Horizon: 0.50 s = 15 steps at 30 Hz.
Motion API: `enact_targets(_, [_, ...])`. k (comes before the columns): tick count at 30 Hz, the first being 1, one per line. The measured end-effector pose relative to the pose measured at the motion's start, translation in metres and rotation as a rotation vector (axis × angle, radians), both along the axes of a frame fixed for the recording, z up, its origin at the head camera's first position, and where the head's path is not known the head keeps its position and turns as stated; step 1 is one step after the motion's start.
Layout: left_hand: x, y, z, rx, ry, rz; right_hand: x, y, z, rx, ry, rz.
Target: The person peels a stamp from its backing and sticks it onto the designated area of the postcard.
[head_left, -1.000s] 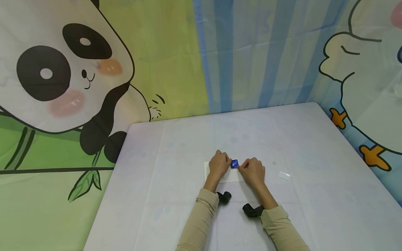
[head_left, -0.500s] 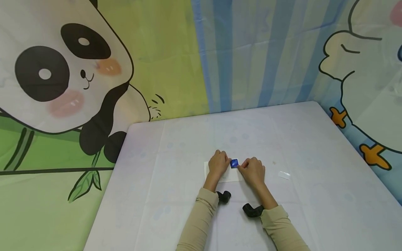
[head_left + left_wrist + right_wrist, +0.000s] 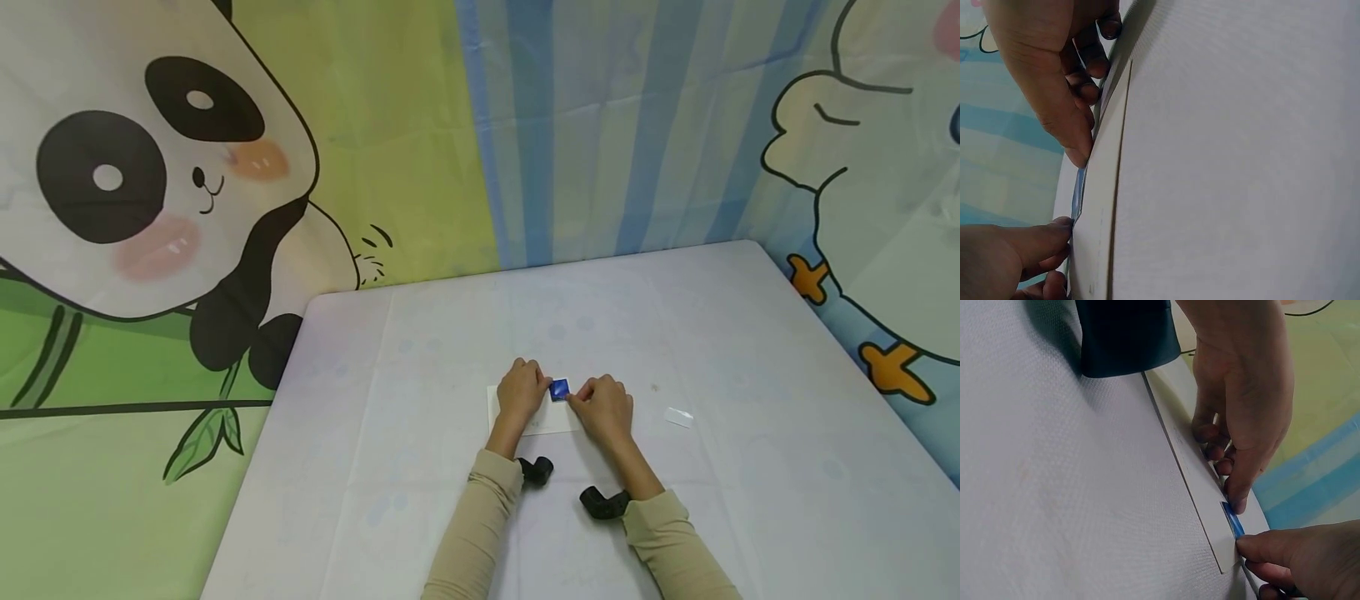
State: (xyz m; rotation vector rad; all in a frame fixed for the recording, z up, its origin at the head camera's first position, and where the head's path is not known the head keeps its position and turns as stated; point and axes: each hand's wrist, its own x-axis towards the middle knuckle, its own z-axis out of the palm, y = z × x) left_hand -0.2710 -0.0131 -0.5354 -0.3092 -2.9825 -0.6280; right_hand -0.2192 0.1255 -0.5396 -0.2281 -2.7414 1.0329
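Note:
A small shiny blue square [image 3: 559, 390], perhaps a sticker or foil, lies on a flat white card [image 3: 551, 423] on the table. My left hand [image 3: 522, 390] is on its left side, thumb and finger pinching that edge. On the opposite side my right hand [image 3: 604, 411] pinches the edge near the lower right corner. In the left wrist view the blue square [image 3: 1077, 192] shows edge-on between both thumbs. The right wrist view shows the blue square [image 3: 1233, 519] near one end of the card [image 3: 1194, 481]. Fingers hide parts of its edges.
A small clear plastic piece [image 3: 678, 418] lies to the right on the white-covered table [image 3: 435, 500]. Black wrist-worn devices jut inward from the left cuff [image 3: 536, 472] and the right cuff [image 3: 603, 503]. A printed cartoon backdrop [image 3: 405, 150] stands behind the table.
Almost nothing changes. Both hands stay at the blue square's edges, and the view shifts very slightly.

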Motion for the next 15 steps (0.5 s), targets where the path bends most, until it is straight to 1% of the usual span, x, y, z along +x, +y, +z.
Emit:
enact_targets(2, [0.000, -0.001, 0.000, 0.022, 0.009, 0.008, 0.001, 0.000, 0.000, 0.008, 0.010, 0.004])
enact_targets(4, [0.000, -0.004, -0.001, 0.072, 0.004, 0.015, 0.002, -0.001, 0.000, 0.013, 0.012, 0.011])
enact_targets(6, [0.000, -0.007, -0.001, 0.152, -0.012, 0.016, 0.002, 0.000, -0.001, 0.009, 0.003, 0.018])
enact_targets(10, [0.001, -0.016, 0.002, 0.382, -0.085, 0.007, 0.001, 0.003, 0.000, -0.036, -0.014, 0.029])
enact_targets(12, [0.004, -0.020, 0.004, 0.476, -0.106, 0.010, 0.001, 0.006, 0.002, -0.075, -0.007, 0.037])
enact_targets(14, [0.008, -0.025, 0.008, 0.542, -0.091, 0.019, 0.001, 0.007, 0.004, -0.117, 0.007, 0.046])
enact_targets(15, [0.010, -0.027, 0.010, 0.554, -0.066, 0.030, 0.002, 0.008, 0.005, -0.136, 0.014, 0.052])
